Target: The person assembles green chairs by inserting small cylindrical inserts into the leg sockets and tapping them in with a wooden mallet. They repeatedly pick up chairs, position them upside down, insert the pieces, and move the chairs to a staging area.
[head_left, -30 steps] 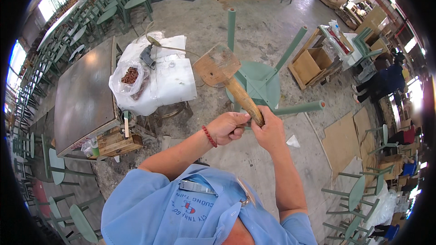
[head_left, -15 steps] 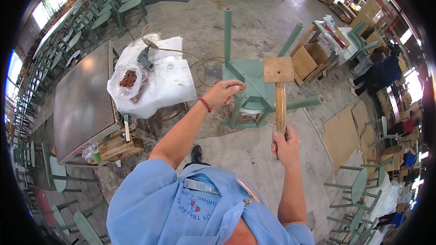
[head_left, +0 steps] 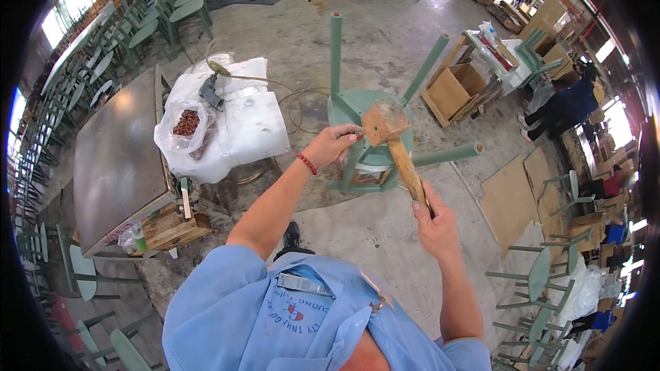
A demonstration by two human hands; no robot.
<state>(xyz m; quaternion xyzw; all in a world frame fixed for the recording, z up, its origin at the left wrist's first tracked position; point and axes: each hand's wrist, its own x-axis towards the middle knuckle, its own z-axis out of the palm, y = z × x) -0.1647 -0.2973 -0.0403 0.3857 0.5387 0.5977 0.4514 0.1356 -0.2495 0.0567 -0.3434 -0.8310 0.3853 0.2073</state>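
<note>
A wooden mallet (head_left: 393,144) is gripped by its handle in the person's right hand (head_left: 432,223), its head just above an upturned green stool (head_left: 371,130) on the concrete floor (head_left: 385,233). The left hand (head_left: 337,144) pinches something small beside the mallet head. A white-draped table (head_left: 234,124) stands left.

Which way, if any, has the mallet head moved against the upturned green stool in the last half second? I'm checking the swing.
Yes. The mallet head has dropped from above the stool to its underside.

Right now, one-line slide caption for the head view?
Right hand swings a wooden mallet over an upturned green stool; left hand steadies it.
</note>
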